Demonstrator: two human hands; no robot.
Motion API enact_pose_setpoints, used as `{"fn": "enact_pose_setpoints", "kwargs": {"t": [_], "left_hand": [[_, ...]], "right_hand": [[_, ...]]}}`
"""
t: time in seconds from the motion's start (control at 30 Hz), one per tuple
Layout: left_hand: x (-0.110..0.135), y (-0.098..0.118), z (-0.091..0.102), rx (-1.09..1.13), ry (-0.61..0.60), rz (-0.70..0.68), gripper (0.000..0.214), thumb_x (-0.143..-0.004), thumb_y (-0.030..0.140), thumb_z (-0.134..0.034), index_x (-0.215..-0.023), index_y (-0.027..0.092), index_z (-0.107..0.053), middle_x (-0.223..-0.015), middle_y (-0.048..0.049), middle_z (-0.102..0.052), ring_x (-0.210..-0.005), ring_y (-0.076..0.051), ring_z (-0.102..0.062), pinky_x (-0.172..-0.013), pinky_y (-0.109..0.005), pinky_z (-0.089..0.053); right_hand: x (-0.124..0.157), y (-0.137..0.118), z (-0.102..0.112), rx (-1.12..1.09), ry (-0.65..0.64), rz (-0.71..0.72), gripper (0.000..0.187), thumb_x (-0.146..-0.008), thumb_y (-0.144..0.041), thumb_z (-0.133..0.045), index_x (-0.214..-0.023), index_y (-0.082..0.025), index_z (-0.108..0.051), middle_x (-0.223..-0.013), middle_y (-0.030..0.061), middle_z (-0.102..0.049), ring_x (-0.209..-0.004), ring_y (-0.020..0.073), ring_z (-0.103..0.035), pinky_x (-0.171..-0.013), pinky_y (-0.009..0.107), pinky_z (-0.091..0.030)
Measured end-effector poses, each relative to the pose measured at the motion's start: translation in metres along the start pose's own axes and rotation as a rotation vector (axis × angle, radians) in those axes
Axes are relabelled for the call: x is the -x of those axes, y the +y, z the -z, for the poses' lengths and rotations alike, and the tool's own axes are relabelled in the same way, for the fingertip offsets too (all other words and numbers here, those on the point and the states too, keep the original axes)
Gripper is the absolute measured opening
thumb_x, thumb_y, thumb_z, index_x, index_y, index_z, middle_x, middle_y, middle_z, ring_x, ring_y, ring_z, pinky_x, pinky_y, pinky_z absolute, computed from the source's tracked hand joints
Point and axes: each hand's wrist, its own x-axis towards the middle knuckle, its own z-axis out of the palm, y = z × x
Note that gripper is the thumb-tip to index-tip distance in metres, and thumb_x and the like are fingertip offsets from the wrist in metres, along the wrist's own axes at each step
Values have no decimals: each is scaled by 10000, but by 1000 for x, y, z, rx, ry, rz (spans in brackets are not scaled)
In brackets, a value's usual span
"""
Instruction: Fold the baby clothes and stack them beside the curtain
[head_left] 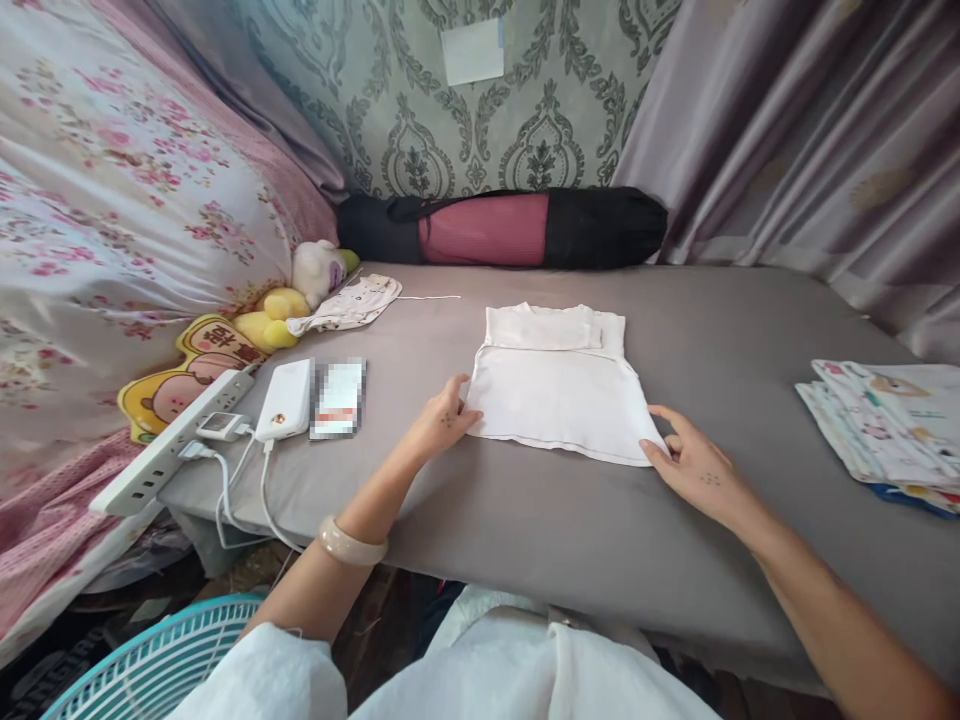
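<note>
A small white shirt point(559, 390) lies flat on the grey-covered surface, its upper part folded over in a band across the top. At its lower left edge, my left hand point(444, 418) has thumb and fingers closed on the fabric. My right hand point(694, 465) pinches the lower right corner between thumb and fingers. The hem between the two hands runs nearly straight, with slight ripples. A pale bangle point(352, 543) circles my left wrist.
To the right sits a stack of folded printed cloths point(889, 425). On the left are a white power bank point(285, 398), a power strip point(176, 440) with cables, plush toys point(274, 315) and a patterned cloth point(356, 303). A black-and-pink rolled bag point(487, 230) lies along the wall.
</note>
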Motion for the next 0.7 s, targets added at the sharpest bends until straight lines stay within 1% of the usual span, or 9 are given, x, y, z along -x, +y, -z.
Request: {"fn": "enact_pose_setpoints", "kwargs": {"t": [0.07, 0.13, 0.23, 0.3, 0.4, 0.5, 0.57, 0.63, 0.7], "left_hand": [[4, 0, 1, 72, -15, -7, 610, -824, 335, -546, -1401, 213, -390, -603, 85, -430, -594, -131, -469, -615, -256, -385], [6, 1, 1, 150, -27, 5, 570, -808, 352, -556, -1354, 213, -471, -582, 89, -396, -569, -123, -457, -606, -252, -387], [9, 5, 3, 242, -39, 20, 427, -777, 420, -587, -1121, 175, -650, -577, 73, -392, -555, -114, -450, -590, -252, -387], [13, 8, 5, 299, -38, 26, 387, -748, 465, -616, -966, 157, -701, -591, 54, -429, -560, -108, -442, -570, -248, -371], [23, 10, 10, 379, -48, 60, 404, -697, 496, -675, -889, 145, -721, -626, 32, -500, -569, -100, -436, -549, -238, -351], [36, 10, 16, 422, -103, 118, 422, -663, 506, -728, -888, 149, -734, -650, 19, -547, -570, -95, -451, -535, -229, -341], [43, 9, 19, 452, -138, 155, 397, -650, 495, -753, -862, 160, -744, -650, 13, -564, -554, -89, -454, -516, -222, -330], [46, 9, 20, 499, -158, 192, 353, -643, 471, -776, -819, 167, -749, -634, 8, -577, -520, -77, -439, -484, -215, -309], [44, 11, 20, 577, -144, 245, 317, -634, 438, -801, -778, 162, -746, -595, 7, -574, -475, -61, -407, -447, -209, -277]], "right_hand": [[4, 0, 2, -76, -16, 16, 502, -819, -474, -494, -1238, -209, -571, -524, -77, -394, -483, 148, -425, -529, 274, -360], [6, 0, 5, -174, -48, 30, 468, -808, -511, -499, -1134, -201, -629, -558, -65, -393, -505, 142, -425, -526, 273, -365], [9, -2, 10, -285, -88, -1, 480, -781, -573, -523, -1040, -196, -670, -578, -52, -419, -528, 140, -446, -530, 272, -384], [13, -6, 15, -324, -83, -42, 498, -748, -610, -558, -997, -198, -685, -571, -48, -445, -530, 137, -457, -535, 271, -397], [24, -11, 24, -372, -81, -70, 546, -705, -667, -608, -963, -195, -706, -554, -45, -461, -529, 130, -459, -524, 262, -394], [38, -8, 31, -408, -145, -97, 580, -702, -697, -631, -982, -198, -725, -542, -47, -468, -513, 115, -447, -490, 245, -357], [45, -3, 34, -449, -204, -142, 576, -695, -695, -658, -985, -203, -731, -534, -50, -477, -497, 102, -432, -468, 232, -331], [48, 1, 35, -531, -249, -195, 565, -676, -676, -702, -976, -199, -732, -549, -43, -511, -494, 92, -436, -452, 218, -322], [47, 3, 37, -650, -252, -247, 551, -652, -644, -752, -964, -190, -728, -608, -18, -576, -495, 83, -451, -432, 207, -323]]}}
